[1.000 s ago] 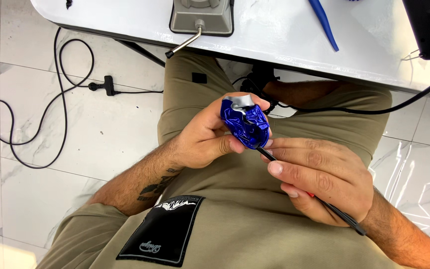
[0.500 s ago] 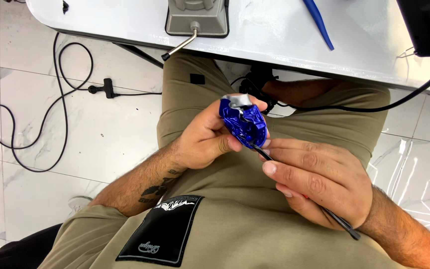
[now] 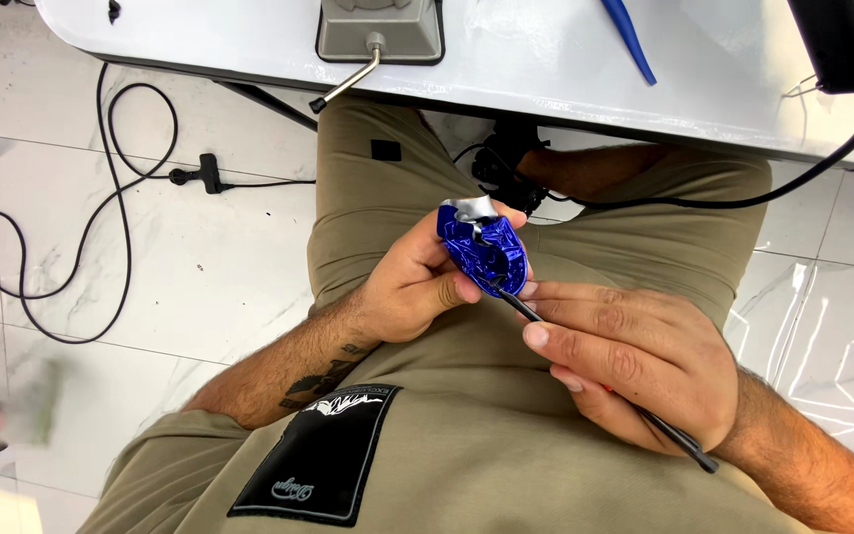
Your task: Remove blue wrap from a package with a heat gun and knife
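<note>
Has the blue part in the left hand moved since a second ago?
No. The blue part sits in the same spot over the lap just below the white table edge, held by the left hand.

Tool tip: hidden inside the blue part point(image 3: 483, 249).
Tool shaft: mid-length covered by the right hand point(image 3: 635, 361).
Grey device point(image 3: 380, 28): cut off by the top edge.
Black box point(image 3: 847, 40): cropped at the corner.
Blurred object point(image 3: 12, 420): kind could not be told.

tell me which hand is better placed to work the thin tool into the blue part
Right. The right hand already grips the thin black tool, tip at the blue part; the left hand is busy holding that part.
</note>
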